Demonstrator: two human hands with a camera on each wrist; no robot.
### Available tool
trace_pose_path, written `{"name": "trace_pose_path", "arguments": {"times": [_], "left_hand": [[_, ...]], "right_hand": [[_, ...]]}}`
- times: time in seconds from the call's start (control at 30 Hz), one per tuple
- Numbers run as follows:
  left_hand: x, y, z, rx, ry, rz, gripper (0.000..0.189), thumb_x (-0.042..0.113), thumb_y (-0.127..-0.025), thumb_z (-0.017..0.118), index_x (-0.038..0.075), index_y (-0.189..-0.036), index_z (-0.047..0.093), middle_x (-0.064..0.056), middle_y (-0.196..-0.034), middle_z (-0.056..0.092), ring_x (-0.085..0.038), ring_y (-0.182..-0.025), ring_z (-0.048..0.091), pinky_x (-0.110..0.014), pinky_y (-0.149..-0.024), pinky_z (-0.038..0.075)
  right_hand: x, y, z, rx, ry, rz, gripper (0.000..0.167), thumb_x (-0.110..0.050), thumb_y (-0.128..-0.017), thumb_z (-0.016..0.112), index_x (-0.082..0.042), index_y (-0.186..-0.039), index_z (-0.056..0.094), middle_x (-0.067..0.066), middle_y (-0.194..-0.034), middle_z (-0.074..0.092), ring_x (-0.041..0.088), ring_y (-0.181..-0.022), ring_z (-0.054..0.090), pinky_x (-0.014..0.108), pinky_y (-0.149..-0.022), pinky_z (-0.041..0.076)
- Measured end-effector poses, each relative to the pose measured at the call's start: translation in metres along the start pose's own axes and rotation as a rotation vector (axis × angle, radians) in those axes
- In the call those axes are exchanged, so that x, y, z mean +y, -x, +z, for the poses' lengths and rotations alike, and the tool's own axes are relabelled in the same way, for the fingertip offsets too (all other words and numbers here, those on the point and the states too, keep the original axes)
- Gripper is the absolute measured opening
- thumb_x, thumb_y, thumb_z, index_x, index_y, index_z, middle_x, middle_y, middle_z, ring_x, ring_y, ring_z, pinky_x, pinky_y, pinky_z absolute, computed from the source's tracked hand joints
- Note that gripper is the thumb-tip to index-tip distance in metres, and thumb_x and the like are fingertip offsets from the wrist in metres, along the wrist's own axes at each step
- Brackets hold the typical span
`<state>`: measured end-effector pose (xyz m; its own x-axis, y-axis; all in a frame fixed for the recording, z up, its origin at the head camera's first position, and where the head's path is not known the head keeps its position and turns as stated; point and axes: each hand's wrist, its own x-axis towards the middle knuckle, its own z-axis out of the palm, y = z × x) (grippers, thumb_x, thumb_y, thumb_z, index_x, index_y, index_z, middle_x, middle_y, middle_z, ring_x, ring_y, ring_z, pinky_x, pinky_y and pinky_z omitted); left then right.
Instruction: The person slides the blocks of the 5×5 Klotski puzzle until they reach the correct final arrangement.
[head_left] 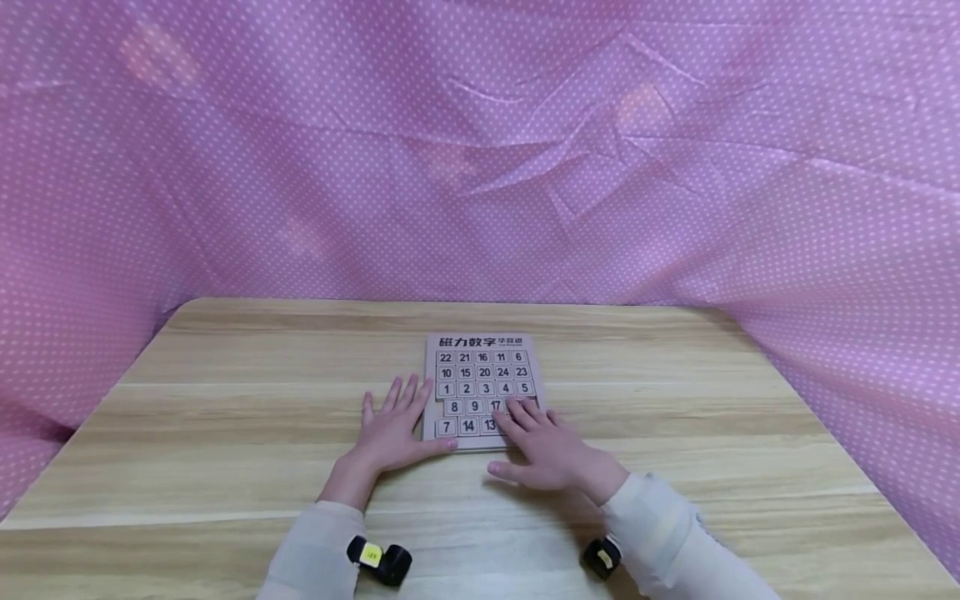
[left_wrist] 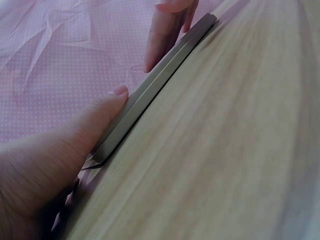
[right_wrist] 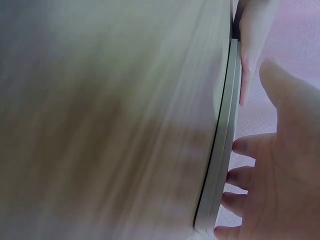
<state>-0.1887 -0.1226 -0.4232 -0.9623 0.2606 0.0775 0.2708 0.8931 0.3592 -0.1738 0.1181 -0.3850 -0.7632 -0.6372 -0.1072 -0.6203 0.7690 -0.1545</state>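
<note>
A flat number sliding puzzle lies on the wooden table, its square tiles printed with black numbers under a line of Chinese characters. My left hand is spread along its left side, the thumb resting on the near left corner and the other fingers reaching up the left edge. Over the lower right tiles lies my right hand, fingertips on the puzzle face, thumb held out off the near edge. Its fingers hide several tiles there. A gap shows at the left of the row with the 8 tile.
Pale wood-grain table surrounds the puzzle. A pink cloth with white dots hangs behind and along both sides. Both wrists carry a small black camera, the left one with a yellow label.
</note>
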Motion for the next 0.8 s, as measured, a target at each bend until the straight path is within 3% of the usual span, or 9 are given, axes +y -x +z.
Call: {"name": "trace_pose_path", "arguments": {"times": [0.53, 0.8], "left_hand": [[0.002, 0.002, 0.002, -0.002, 0.005, -0.022, 0.103, 0.077, -0.062, 0.043, 0.015, -0.139, 0.015, -0.009, -0.142, 0.010, -0.029, -0.128, 0.001, -0.056, -0.094, -0.008], [0.004, 0.002, 0.002, 0.003, 0.002, -0.013, 0.103, 0.077, -0.062, 0.043, 0.014, -0.139, 0.015, -0.010, -0.142, 0.011, -0.030, -0.128, 0.002, -0.056, -0.094, -0.008]], "right_hand": [[-0.006, -0.004, 0.001, -0.017, 0.005, 0.000, 0.076, -0.062, -0.082, 0.031, -0.012, -0.138, 0.021, 0.012, -0.142, 0.011, 0.032, -0.127, 0.007, 0.054, -0.097, 0.010], [0.000, 0.009, 0.000, -0.018, -0.018, -0.007, 0.073, -0.058, -0.084, 0.034, -0.011, -0.138, 0.021, 0.012, -0.141, 0.013, 0.031, -0.127, 0.009, 0.055, -0.096, 0.013]]}}
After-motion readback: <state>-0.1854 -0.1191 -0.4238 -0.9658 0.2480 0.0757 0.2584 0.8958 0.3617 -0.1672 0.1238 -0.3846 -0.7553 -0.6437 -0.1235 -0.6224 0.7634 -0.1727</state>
